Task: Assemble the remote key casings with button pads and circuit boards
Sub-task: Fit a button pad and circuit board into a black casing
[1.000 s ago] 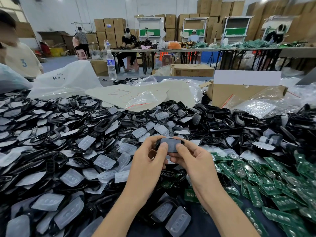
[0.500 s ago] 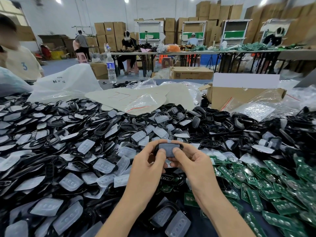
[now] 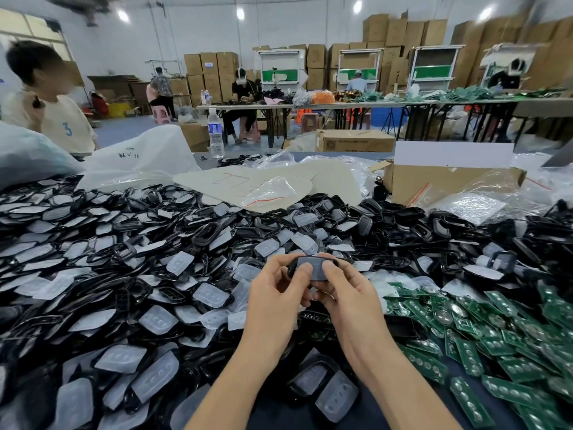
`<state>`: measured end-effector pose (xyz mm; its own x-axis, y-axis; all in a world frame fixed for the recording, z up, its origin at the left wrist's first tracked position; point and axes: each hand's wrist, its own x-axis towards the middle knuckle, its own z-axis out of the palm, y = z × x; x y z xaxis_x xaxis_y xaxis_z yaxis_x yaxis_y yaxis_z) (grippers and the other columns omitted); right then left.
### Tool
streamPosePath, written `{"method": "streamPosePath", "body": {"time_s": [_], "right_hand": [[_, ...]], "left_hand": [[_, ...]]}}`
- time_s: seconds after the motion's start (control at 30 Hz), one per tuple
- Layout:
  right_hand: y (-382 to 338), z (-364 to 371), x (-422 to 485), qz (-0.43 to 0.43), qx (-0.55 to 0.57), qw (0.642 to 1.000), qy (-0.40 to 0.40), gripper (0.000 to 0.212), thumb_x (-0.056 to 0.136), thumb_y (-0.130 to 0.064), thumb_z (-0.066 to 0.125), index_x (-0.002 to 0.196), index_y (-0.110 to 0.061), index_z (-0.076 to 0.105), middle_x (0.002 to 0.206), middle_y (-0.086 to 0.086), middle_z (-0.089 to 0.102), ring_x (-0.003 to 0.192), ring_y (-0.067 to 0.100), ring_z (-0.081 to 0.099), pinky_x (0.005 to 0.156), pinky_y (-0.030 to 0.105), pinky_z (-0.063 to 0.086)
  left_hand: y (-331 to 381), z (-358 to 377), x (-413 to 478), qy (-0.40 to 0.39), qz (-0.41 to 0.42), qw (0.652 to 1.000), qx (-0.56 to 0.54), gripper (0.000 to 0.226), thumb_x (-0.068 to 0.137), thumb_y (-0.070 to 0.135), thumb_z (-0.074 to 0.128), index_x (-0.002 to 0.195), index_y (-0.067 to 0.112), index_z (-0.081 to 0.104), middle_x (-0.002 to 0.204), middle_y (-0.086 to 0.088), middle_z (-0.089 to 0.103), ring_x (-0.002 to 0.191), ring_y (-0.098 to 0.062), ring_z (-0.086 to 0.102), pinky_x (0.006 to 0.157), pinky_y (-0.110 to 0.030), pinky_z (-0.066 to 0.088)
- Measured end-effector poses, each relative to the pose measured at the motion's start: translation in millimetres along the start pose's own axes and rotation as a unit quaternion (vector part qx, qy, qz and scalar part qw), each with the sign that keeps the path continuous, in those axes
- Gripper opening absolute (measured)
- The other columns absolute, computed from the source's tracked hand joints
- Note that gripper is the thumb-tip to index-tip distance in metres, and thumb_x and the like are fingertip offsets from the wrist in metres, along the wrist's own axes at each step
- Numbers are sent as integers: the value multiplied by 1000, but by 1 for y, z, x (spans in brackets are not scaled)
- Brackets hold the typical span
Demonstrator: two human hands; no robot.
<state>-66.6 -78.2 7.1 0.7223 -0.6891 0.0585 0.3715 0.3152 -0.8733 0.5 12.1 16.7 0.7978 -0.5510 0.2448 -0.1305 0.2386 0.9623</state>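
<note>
Black casing [image 3: 313, 268] is being pinched by the left hand [image 3: 275, 293] and right hand [image 3: 346, 297], thumbs pressing on top, near the middle; heaps of loose casings [image 3: 213, 231] and clear button pads [image 3: 210, 295] are lying left, green circuit boards [image 3: 465, 355] right; most work is looking undone.

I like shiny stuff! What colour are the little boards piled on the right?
Green, with silvery round spots; the circuit boards show best in the head view.
</note>
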Motion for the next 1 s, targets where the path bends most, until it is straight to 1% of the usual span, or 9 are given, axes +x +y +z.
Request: {"method": "streamPosePath", "body": {"time_s": [0.17,0.27,0.33,0.5,0.67,0.73,0.87,0.93,1.0], "right_hand": [[-3,-2,1,14,23,1000,-9,16,100,-7,57,112,0,63,88,18,70,60,20,57,58,32,52],[-5,-6,4,27,16,999,-22,14,98,-6,59,110,1,62,91,21,69,63,23,59,58,33,53],[-7,-9,5,35,9,999,-31,11,98,-5,60,108,-1,61,90,19,70,63,23,59,58,33,53],[-6,-12,7,36,-17,998,-38,8,98,-7,60,106,-5,59,87,15,70,63,21,59,60,34,54],[-5,-13,8,34,-18,999,-38,7,98,-8,62,104,-9,59,91,15,71,65,18,62,64,35,53],[-5,-13,9,37,-24,998,-38,10,96,-8,64,102,-11,57,92,15,71,66,18,61,65,36,53],[-7,-13,9,52,-8,998,-46,16,94,-4,65,102,-10,53,81,13,65,59,20,53,59,34,52],[-10,-14,9,60,7,996,-61,17,94,-3,65,103,-9,52,76,12,63,57,20,52,57,33,52],[-12,-15,8,64,9,995,-75,19,93,-4,66,105,-7,52,76,11,63,58,21,52,58,32,53]], "left_hand": [[-1,0,0,-23,-4,1000,-11,7,95,10,65,101,9,69,71,-6,65,60,-12,58,59,-21,51],[-2,0,2,-42,-9,999,-10,5,95,10,66,98,11,70,71,-4,66,61,-12,59,58,-22,51],[-2,0,2,-50,-15,999,-10,6,95,11,67,98,12,71,72,-7,66,61,-13,59,59,-23,51],[-3,-1,3,-59,-28,998,-8,12,95,12,66,105,13,73,76,-9,69,65,-15,64,63,-25,55],[-2,0,1,-65,-17,998,12,17,97,11,63,105,21,75,79,-7,71,69,-15,66,70,-26,57],[-1,0,1,-70,-15,997,16,21,97,11,63,103,26,77,78,-5,71,70,-14,66,70,-26,58],[0,3,0,-70,-10,997,29,34,97,7,62,99,36,79,72,-2,70,67,-12,65,66,-22,56],[1,4,-1,-75,-9,997,34,39,97,4,61,98,38,79,70,1,71,66,-10,64,65,-20,55],[2,4,-2,-81,1,996,47,42,98,4,60,99,41,78,71,2,71,66,-10,64,65,-21,55]]}}
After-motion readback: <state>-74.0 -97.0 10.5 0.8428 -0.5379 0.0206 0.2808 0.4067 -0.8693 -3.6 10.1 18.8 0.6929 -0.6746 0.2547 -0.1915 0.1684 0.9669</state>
